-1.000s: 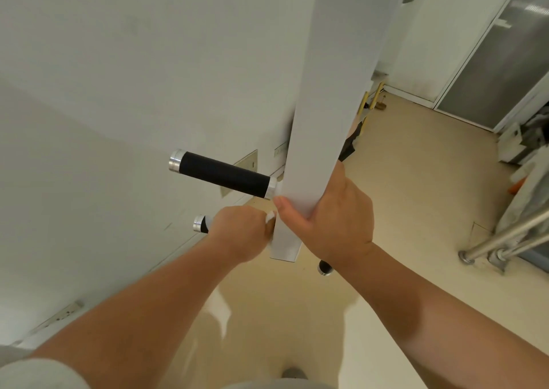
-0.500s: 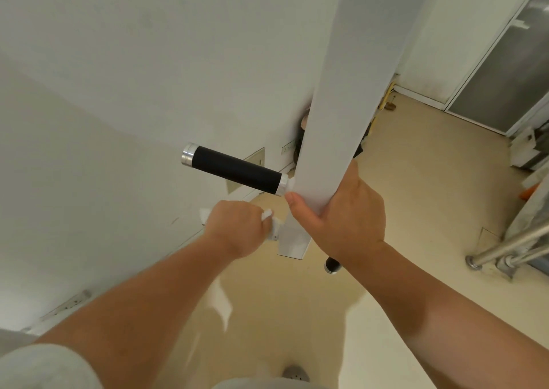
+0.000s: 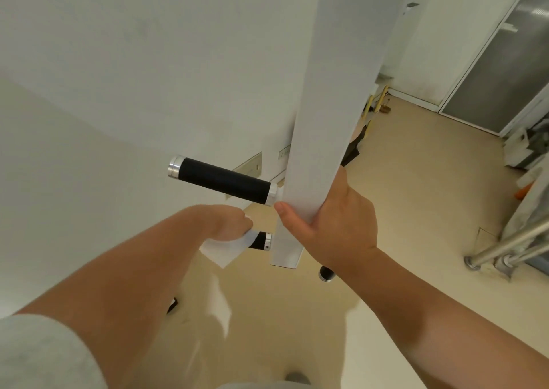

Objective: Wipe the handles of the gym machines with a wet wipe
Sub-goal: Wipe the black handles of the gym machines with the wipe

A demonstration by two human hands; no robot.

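The left hand [image 3: 225,222] is clutching the wet wipe [image 3: 227,249] against the lower handle [image 3: 262,240] — the wipe's corner is hanging at the hand's 6 o'clock. The right hand [image 3: 335,228], at the wipe's 3 o'clock, is clasping the white post [image 3: 320,121], thumb lying across its face. The upper handle [image 3: 222,180] is projecting at the left hand's 12 o'clock.

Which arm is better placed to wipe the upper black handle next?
Left: the left grip holds the wet wipe just below the upper handle; the right grip is holding the white post.
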